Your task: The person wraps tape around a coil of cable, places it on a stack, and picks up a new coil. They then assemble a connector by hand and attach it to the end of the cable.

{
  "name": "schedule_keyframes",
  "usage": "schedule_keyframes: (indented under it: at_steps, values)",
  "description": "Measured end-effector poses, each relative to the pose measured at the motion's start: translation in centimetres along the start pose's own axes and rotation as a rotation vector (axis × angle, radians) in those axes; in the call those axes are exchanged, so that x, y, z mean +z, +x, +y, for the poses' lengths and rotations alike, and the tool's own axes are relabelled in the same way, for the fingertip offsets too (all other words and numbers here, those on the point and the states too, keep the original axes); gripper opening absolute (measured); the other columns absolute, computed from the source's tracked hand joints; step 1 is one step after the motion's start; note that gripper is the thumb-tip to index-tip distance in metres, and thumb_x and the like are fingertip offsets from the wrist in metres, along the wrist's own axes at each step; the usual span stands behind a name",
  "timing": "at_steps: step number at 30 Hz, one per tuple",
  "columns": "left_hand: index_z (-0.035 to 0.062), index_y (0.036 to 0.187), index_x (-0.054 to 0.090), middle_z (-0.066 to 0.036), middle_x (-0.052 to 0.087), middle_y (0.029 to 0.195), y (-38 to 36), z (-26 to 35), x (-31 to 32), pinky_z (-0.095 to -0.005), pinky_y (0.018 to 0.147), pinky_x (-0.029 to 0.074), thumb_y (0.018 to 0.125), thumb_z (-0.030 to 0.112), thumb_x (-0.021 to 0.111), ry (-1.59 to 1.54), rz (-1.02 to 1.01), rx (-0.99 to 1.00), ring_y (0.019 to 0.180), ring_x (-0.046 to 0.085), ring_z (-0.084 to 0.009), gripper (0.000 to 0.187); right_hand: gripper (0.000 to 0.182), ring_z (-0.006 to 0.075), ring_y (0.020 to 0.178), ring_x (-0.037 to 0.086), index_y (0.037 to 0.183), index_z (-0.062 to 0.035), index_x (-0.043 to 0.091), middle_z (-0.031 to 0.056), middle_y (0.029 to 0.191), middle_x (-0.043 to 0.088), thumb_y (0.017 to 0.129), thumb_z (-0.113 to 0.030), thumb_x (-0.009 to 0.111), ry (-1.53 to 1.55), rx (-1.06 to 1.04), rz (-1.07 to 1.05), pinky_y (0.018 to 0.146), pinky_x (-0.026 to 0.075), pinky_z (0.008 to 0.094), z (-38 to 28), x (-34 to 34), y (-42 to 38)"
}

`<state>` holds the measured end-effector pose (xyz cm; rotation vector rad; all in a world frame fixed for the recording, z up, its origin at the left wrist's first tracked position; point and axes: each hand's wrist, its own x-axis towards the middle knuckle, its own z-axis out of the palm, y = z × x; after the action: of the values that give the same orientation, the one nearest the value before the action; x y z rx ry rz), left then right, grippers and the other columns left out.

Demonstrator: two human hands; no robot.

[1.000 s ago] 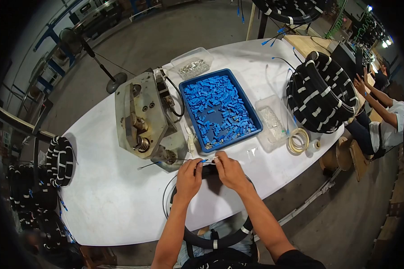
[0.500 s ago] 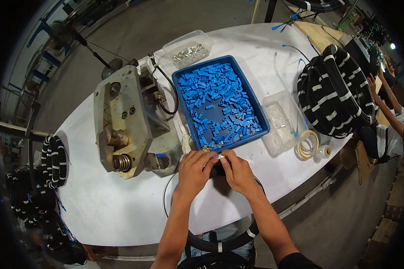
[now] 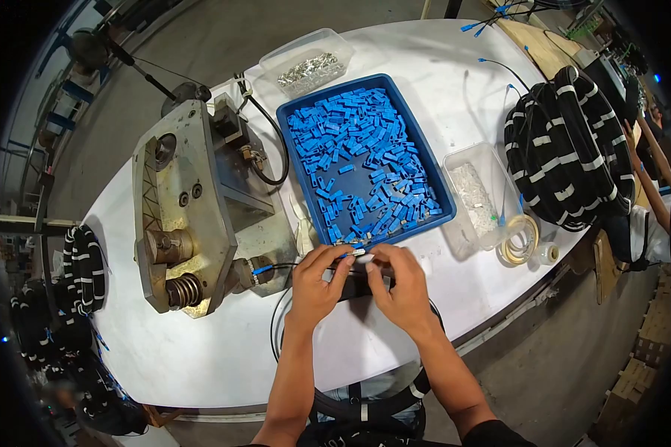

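Close to the near edge of the blue tray (image 3: 446, 214), my two hands meet fingertip to fingertip. My left hand (image 3: 317, 287) is closed in a pinch on a thin black cable (image 3: 282, 265), whose end shows a small silvery terminal (image 3: 358, 252) with a bit of blue beside it. A small whitish piece (image 3: 364, 259) is pinched in my right hand (image 3: 397, 284), right beside the terminal. Leftward the cable runs to a blue connector (image 3: 262, 270) at the press machine. Loose blue connector housings (image 3: 343, 127) fill much of the tray.
A metal press machine (image 3: 190, 216) stands left. Behind the tray sits a clear box (image 3: 335, 45) of metal terminals; right of it, another clear box (image 3: 449, 165) of transparent pieces. Tape rolls (image 3: 516, 257) and a wrapped cable coil (image 3: 525, 153) lie right. Another person's arm (image 3: 652, 167) shows at far right.
My fingers have shifted slightly apart, showing the silvery terminal and the whitish piece. The cable and its blue connector now show left of my left hand. The view has shifted a little.
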<state>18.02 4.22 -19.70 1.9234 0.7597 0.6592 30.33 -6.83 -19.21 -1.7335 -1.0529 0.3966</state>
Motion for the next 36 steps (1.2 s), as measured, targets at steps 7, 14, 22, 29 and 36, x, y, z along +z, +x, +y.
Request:
schedule_keyframes:
  at_steps: [7, 14, 22, 29, 36]
  values:
    - [-0.0013, 0.101, 0.067, -0.011, 0.067, 0.095, 0.1, -0.5, -0.3, -0.0307, 0.078, 0.05, 0.09, 0.007, 0.063, -0.06, 0.018, 0.021, 0.084, 0.065, -0.0235, 0.014, 0.019, 0.0314, 0.095, 0.047, 0.093, -0.0045, 0.069, 0.0116, 0.101, 0.058, 0.079, -0.016, 0.071, -0.51, -0.017, -0.002, 0.08, 0.038, 0.0439, 1.1, 1.4, 3.3]
    - [-0.0002, 0.102, 0.067, -0.01, 0.067, 0.097, 0.1, -0.5, -0.6, -0.0295, 0.079, 0.049, 0.092, 0.006, 0.062, -0.12, 0.026, -0.034, 0.086, 0.064, -0.0201, 0.013, 0.017, 0.0298, 0.096, 0.048, 0.087, -0.007, 0.074, 0.0096, 0.097, 0.062, 0.076, -0.021, 0.073, -0.653, 0.147, 0.003, 0.081, 0.033, 0.0445, 0.5, 3.1, 4.2]
    - [-0.0012, 0.109, 0.064, -0.007, 0.065, 0.103, -0.1, -2.2, -0.2, -0.0269, 0.091, 0.046, 0.098, 0.004, 0.057, -0.361, 0.002, -0.108, 0.097, 0.061, -0.0137, 0.014, 0.016, 0.0303, 0.097, 0.049, 0.087, -0.0081, 0.074, 0.0093, 0.097, 0.064, 0.076, -0.019, 0.072, -0.602, 0.137, 0.035, 0.082, 0.032, 0.045, 1.0, 3.3, 3.7]
    - [0.0022, 0.107, 0.065, -0.007, 0.07, 0.097, -0.2, -2.9, 0.4, -0.0285, 0.085, 0.05, 0.097, 0.004, 0.057, -0.44, 0.055, -0.099, 0.093, 0.065, -0.0148, 0.013, 0.016, 0.0294, 0.084, 0.062, 0.102, -0.0021, 0.064, 0.0136, 0.09, 0.067, 0.086, -0.005, 0.064, -0.206, -0.048, 0.119, 0.078, 0.043, 0.0423, 0.2, 1.4, 2.6]
    - [0.002, 0.107, 0.062, -0.01, 0.07, 0.108, -0.3, -2.9, 0.6, -0.0293, 0.09, 0.051, 0.096, -0.004, 0.054, -0.496, 0.065, -0.026, 0.102, 0.066, -0.0165, 0.014, 0.025, 0.0267, 0.084, 0.065, 0.101, -0.0003, 0.065, 0.0136, 0.096, 0.062, 0.076, 0.006, 0.065, 0.188, -0.155, 0.037, 0.073, 0.053, 0.033, -1.3, 1.5, 1.8]
